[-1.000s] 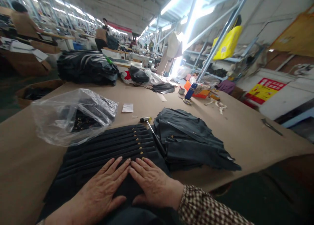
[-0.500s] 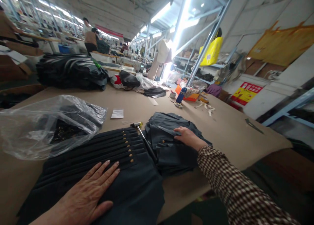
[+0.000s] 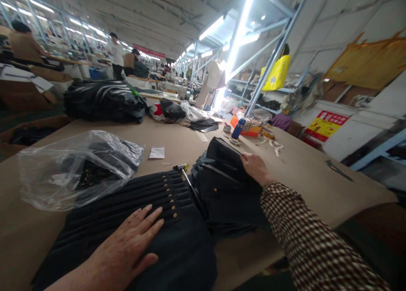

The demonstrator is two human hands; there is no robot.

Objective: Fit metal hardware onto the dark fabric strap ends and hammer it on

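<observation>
My left hand (image 3: 133, 240) lies flat with fingers spread on a row of overlapping dark fabric pieces (image 3: 177, 253), whose edges carry small gold buttons or snaps. On the right, my right hand (image 3: 256, 167) pinches the edge of a dark fabric piece (image 3: 225, 155), lifted and folded up from a pile of similar pieces (image 3: 234, 208). Another gold fastener shows on that pile. Between the two piles lies a hammer (image 3: 190, 182) with a yellow-ended head and a dark handle, part of it hidden by fabric.
A clear plastic bag (image 3: 53, 177) of dark pieces lies at left, near a white paper (image 3: 157, 152). Farther back are a large dark fabric stack (image 3: 104, 100), a blue bottle (image 3: 237, 128) and an orange box (image 3: 250, 129). Other people work in the background.
My right hand has gone from resting on the right pile to gripping a fabric piece, whose edge has risen. My left hand stays flat on the fabric. The view has shifted slightly.
</observation>
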